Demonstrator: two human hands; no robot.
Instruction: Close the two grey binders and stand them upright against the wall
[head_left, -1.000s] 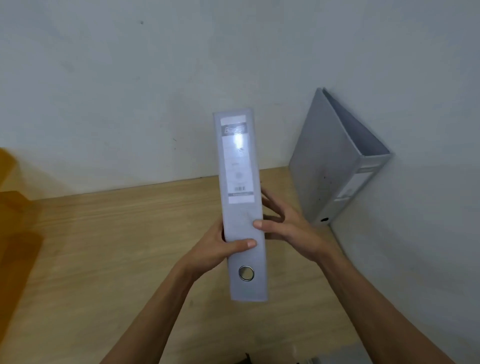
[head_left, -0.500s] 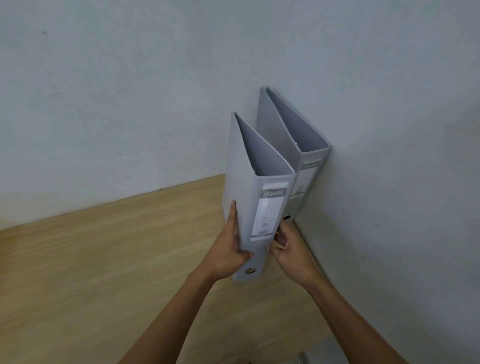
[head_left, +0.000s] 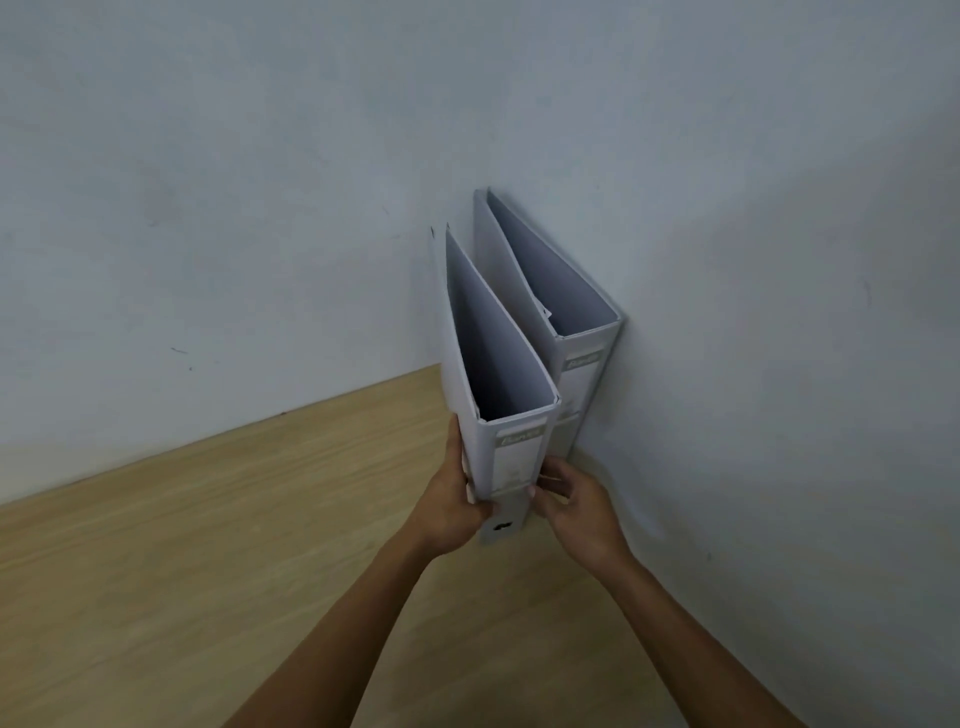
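At frame centre, your left hand (head_left: 451, 512) and right hand (head_left: 574, 501) clamped the near binder (head_left: 511, 467) upright beside the far binder (head_left: 584, 364); early release risked toppling.

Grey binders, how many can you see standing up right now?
2. One grey binder stands in the corner against the wall. The other binder stands beside it, nearer the camera, held by the left hand and right hand.

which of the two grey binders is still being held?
The nearer binder, left of the other: the left hand and the right hand grip its spine end. The far binder stands alone in the corner against the right wall, no hand on it.
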